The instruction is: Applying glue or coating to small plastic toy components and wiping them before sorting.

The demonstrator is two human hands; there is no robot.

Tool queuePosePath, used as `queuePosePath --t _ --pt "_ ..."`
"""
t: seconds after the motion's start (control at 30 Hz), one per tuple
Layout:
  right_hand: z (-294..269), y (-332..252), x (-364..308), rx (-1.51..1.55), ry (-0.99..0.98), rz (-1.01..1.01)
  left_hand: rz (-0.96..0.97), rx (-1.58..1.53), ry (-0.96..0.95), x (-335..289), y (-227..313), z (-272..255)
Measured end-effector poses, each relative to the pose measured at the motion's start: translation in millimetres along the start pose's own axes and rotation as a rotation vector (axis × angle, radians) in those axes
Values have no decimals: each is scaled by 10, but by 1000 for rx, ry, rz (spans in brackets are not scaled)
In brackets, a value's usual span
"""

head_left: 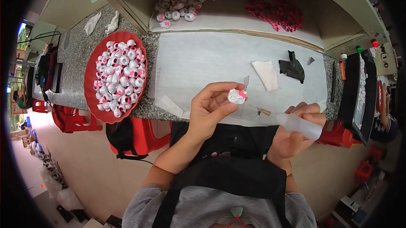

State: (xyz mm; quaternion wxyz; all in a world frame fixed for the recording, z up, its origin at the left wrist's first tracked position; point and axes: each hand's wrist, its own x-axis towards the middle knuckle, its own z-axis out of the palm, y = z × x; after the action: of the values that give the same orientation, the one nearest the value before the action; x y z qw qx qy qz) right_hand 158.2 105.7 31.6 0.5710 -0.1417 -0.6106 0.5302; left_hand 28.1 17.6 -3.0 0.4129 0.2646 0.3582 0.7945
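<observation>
At nine o'clock from the piece [237, 97], well apart, a red tray [90, 86] bears a heap of white-pink heads [120, 69]. At eight, the left hand [209, 109] pinches that white, pink-bowed piece over the paper [198, 61]. At two lies a white wipe [265, 76], then a black rag [292, 68]. At four, the right hand [289, 143] grips a tilted bottle [300, 126], its needle tip near the piece.

a small, rounded white plastic piece [235, 97] with a bright pink bow [242, 94] at its two o'clock is held raised, faint lines showing on its upper side. toward its four o'clock, apart from it, a translucent whitish cylindrical plastic bottle [301, 126] is held tilted, its slim brownish nozzle [264, 111] pointing toward ten o'clock.
</observation>
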Motion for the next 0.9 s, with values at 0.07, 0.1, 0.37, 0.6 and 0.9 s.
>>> queuePosePath --t 0.07,0.1,0.37,0.6,0.9 --pt "25 -1 -15 -52 0 -62 -8 -47 -24 -18 11 -4" --pt "7 1 -35 -77 -48 -91 3 -40 -28 -24 13 5" --pt "80 -22 -87 -138 -71 -105 45 -20 -40 -47 22 7" --pt "67 -9 -86 -148 -95 -118 11 7 -3 -41 7 24" --pt "51 -32 -72 -132 -99 -147 24 -17 -31 -50 9 31"
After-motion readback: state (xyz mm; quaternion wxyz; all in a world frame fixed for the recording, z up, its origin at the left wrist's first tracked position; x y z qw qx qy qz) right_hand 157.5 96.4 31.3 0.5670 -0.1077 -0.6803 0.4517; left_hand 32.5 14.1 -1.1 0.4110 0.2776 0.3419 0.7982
